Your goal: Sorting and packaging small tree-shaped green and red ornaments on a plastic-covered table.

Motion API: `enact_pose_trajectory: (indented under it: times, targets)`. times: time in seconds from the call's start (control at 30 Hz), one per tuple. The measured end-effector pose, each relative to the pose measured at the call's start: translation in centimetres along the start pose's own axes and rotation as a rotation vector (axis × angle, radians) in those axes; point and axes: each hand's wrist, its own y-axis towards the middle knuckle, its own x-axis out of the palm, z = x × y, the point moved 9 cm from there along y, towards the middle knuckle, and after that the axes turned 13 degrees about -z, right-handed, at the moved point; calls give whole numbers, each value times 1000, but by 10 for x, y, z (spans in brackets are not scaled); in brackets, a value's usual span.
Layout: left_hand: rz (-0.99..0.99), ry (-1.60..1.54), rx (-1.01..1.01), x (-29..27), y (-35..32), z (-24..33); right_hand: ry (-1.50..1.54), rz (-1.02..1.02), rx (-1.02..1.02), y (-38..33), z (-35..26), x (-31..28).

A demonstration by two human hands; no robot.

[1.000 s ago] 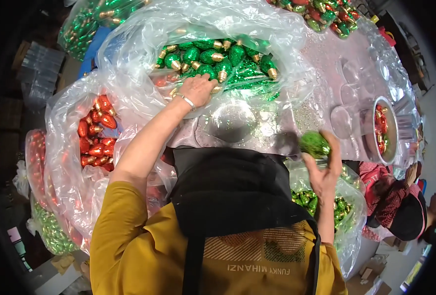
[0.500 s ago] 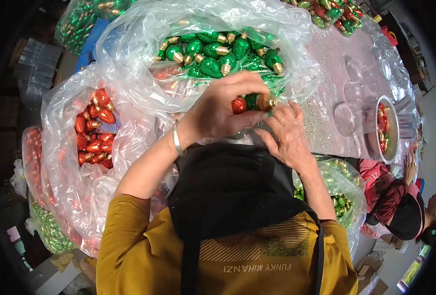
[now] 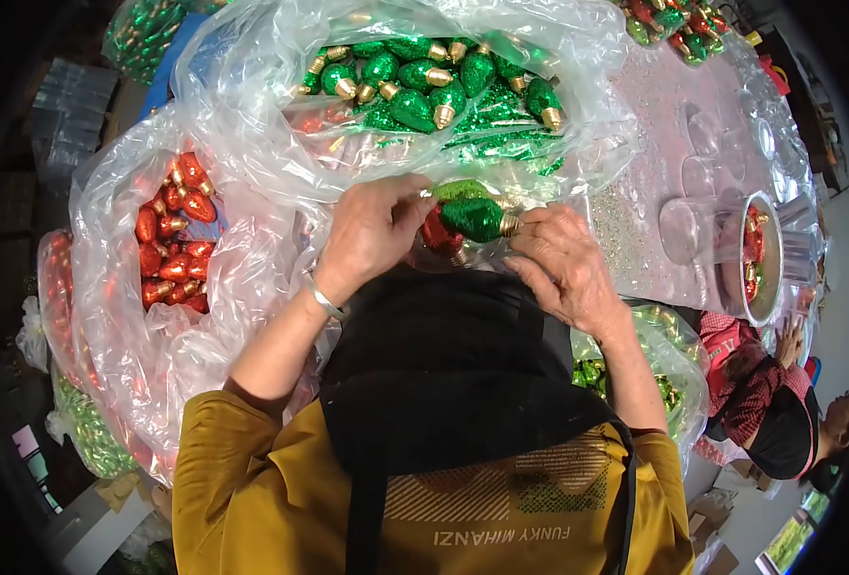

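A shiny dark green bulb ornament (image 3: pixel 472 219) lies between my hands, its gold cap at the fingertips of my right hand (image 3: pixel 570 264). Those fingers are pinched at the cap. Behind it sits a lime green bulb ornament (image 3: pixel 461 189), and a red bulb ornament (image 3: pixel 437 233) shows partly underneath. Clear plastic glints around the red one; its shape is hard to make out. My left hand (image 3: pixel 375 228) is closed, thumb and fingers together beside the left ends of the bulbs. What it grips is hidden.
Beyond my hands an open plastic bag holds green bulb ornaments (image 3: pixel 410 107); another at left holds red bulb ornaments (image 3: pixel 183 264). Lime green ones fill a bag (image 3: pixel 678 359) by my right forearm. Clear plastic cups (image 3: pixel 685 230) and a white-rimmed tub (image 3: pixel 765 259) stand at right, near another person (image 3: pixel 765 402).
My left hand has turned and drawn back to the left from over the bulbs, uncovering them. My right hand's fingers have closed at the green bulb's cap. The whole view has shifted slightly.
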Motion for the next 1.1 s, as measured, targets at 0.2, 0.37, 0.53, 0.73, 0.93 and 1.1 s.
enact_pose_trajectory:
  times: [0.2,0.37,0.53,0.73,0.93,1.1]
  targets:
    - [31,206,232,1,-3,15,229,68,103,18,-9,-46]
    - [3,212,301,3,2,27,-28,-402,158,63,4,-2]
    - [-80,210,315,11,2,26,-23,-1031,256,81,26,57]
    - [-42,118,320,9,9,10,9,-1019,-6,73,39,90]
    - [-30,50,324,8,9,9,-212,-926,143,75,32,68]
    - [-62,36,324,11,10,12,-189,-740,271,76,34,57]
